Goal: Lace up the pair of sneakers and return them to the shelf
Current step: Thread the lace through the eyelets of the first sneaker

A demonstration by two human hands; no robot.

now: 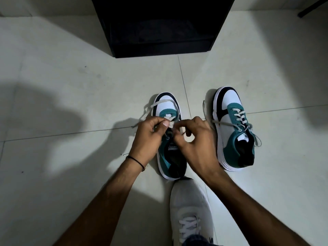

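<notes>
Two white, teal and black sneakers stand on the tiled floor, toes pointing away from me. Over the left sneaker (166, 107) both hands work at its white lace (150, 106). My left hand (149, 137) pinches one stretch of lace between thumb and fingers, and a loose end trails off to the left. My right hand (193, 139) pinches another stretch close beside it, above the eyelets. The right sneaker (232, 128) stands apart to the right, its lace threaded through the eyelets with the ends hanging loose on both sides.
A black shelf unit (159, 27) stands on the floor straight ahead, its lower compartment dark. My own foot in a white shoe (191, 210) rests just behind the left sneaker. A dark object (312, 8) shows at the top right corner.
</notes>
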